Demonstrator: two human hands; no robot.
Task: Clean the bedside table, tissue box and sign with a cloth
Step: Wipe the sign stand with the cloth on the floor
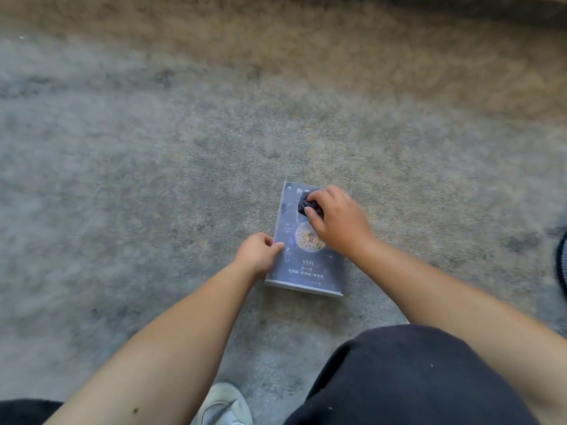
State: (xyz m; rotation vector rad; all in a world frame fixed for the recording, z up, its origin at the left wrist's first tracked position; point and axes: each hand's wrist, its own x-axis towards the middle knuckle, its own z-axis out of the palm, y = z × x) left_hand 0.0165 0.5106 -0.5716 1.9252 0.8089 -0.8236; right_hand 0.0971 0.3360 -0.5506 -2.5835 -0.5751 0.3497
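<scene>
A blue acrylic sign with white print and a round yellow code lies flat on the carpet in the middle of the view. My right hand is shut on a dark bunched cloth and presses it onto the upper part of the sign. My left hand pinches the sign's left edge, thumb on its face. The bedside table and tissue box are out of view.
Grey-beige carpet covers the whole floor. My knee in dark trousers and a white shoe are at the bottom. A dark object shows at the right edge.
</scene>
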